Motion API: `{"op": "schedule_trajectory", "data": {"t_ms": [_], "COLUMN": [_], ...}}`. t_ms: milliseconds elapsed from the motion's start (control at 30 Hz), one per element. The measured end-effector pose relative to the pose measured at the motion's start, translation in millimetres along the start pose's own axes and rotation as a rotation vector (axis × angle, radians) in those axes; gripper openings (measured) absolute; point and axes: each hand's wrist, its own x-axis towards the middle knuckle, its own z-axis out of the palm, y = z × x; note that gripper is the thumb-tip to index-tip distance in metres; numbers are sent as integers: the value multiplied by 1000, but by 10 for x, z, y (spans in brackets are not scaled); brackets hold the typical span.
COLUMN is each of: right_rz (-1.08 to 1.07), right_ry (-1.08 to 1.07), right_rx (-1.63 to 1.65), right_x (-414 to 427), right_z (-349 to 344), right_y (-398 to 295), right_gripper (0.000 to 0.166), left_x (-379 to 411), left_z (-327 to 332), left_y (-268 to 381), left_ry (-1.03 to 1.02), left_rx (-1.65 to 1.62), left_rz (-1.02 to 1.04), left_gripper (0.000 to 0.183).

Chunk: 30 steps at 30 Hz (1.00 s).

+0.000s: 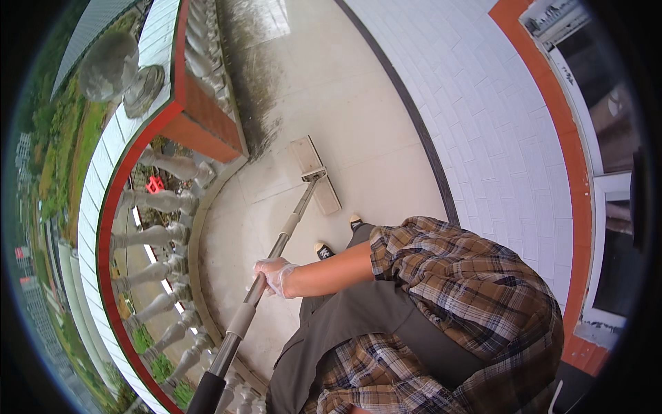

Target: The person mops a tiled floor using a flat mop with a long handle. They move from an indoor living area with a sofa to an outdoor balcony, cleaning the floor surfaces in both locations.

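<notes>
My right hand [274, 275], in a clear plastic glove, is closed around the metal pole [283, 241] of a flat mop. The pole has light grey collars and a black grip [207, 392] that runs out of the bottom edge. At its far end the mop head [327, 195], a long beige-grey plate, lies flat on the pale tiled floor [372, 129] just ahead of my shoes [324, 251]. My left hand is out of view; only a sliver of skin shows at the bottom edge.
A curved balustrade with stone balusters [155, 236] and a white-topped, red-edged rail [88, 227] bounds the left. A stone ball [109, 66] stands on its corner. Dark grime [253, 103] marks the floor beyond. To the right are a white tiled wall [481, 114] and an orange-framed window [610, 248].
</notes>
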Motion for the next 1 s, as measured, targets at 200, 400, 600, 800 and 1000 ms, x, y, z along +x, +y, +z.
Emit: {"op": "schedule_trajectory", "data": {"t_ms": [200,400,600,800,1000], "right_rz": [-399,-513,-495,-583,-525], "right_ry": [454,548,496,288,141], "right_rx": [100,379,417,736,665], "right_x": [146,381,95,138,456], "right_z": [-974,-2126,-2915,-3375,-3279], "right_y": [-1348,-2681,-3886,-4762,-5213], "right_gripper": [14,12,10,15,13], "left_x": [353,728,1256,1507,1817], "left_z": [852,2358,3668,4728,4965], "left_y": [-1101,-1934,-2313,-2694,-3056], "left_ry": [-188,-298,-859,-699,-658], "left_rx": [-282,-442,-215,-572,-602], "left_rz": [-74,-173,-219,-265,-115], "left_gripper": [14,25,26,23,19]}}
